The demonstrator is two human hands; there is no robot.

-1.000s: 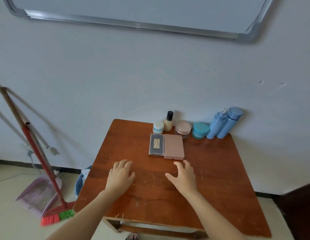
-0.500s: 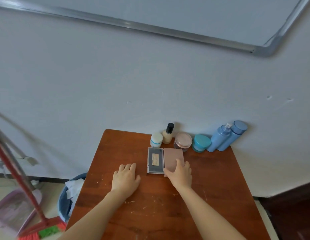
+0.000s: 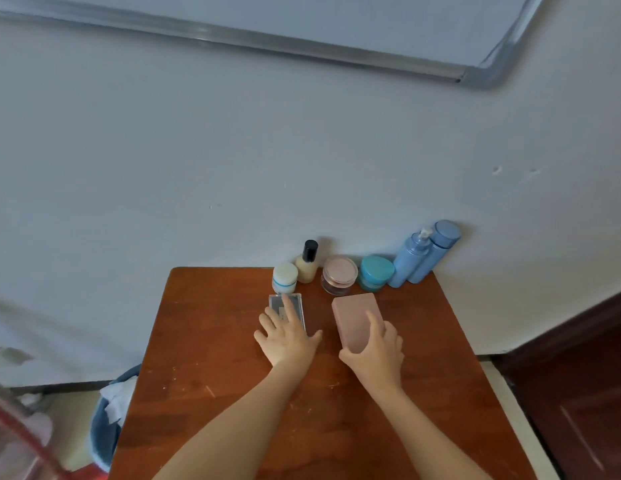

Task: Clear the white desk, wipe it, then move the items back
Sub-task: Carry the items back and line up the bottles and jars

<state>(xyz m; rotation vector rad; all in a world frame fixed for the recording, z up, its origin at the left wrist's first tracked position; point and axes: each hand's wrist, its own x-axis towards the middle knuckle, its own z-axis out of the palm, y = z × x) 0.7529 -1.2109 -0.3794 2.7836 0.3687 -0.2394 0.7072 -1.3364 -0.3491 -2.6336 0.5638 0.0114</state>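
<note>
Head view: on the scratched, glossy brown wooden bench, the left hand lies flat, fingers straight, on a thin, clear-lidded rectangular case whose long axis runs 12 to 6 o'clock. At its 3 o'clock, the right hand curls fingers and thumb round the near end of a matte pink rectangular box, long axis roughly 11 to 5. At 12 o'clock, round jars and blue cylindrical bottles line the wall.

wooden table | rear row: white jar, cream bottle, pink jar, teal jar, blue bottles | clear case
</note>
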